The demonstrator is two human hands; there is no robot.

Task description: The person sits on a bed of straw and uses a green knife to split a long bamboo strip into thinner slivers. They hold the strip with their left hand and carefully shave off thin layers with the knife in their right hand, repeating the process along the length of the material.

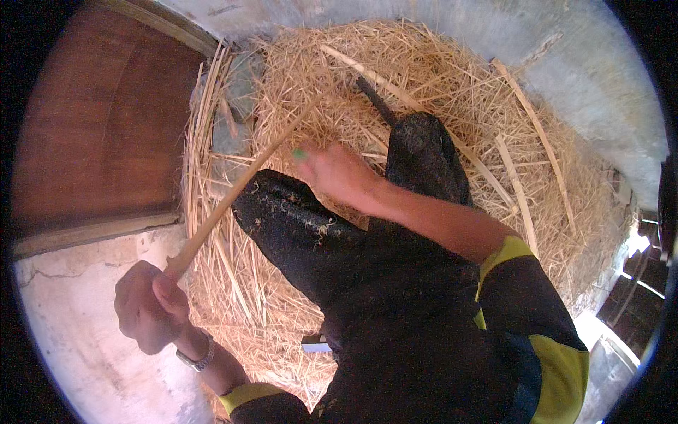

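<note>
My left hand [150, 309], with a metal watch on its wrist, is closed around the lower end of a long pale wooden stick [229, 198]. The stick slants up and away to the right, its far end over the straw. Just right of the stick, between my dark-trousered knees, my right hand [335, 173] is curled and somewhat blurred. A small green patch [299, 153] shows at its fingertips; what the fingers hold, if anything, I cannot make out. Loose straw [318, 85] lies beneath and beyond this hand.
A dark rod [376, 101] sticks out beyond my right knee. Several pale split strips [519, 191] lie on the straw to the right. A brown wooden panel [106, 127] stands at left above a whitish wall [92, 325]. A grey wall [565, 78] curves along the far side.
</note>
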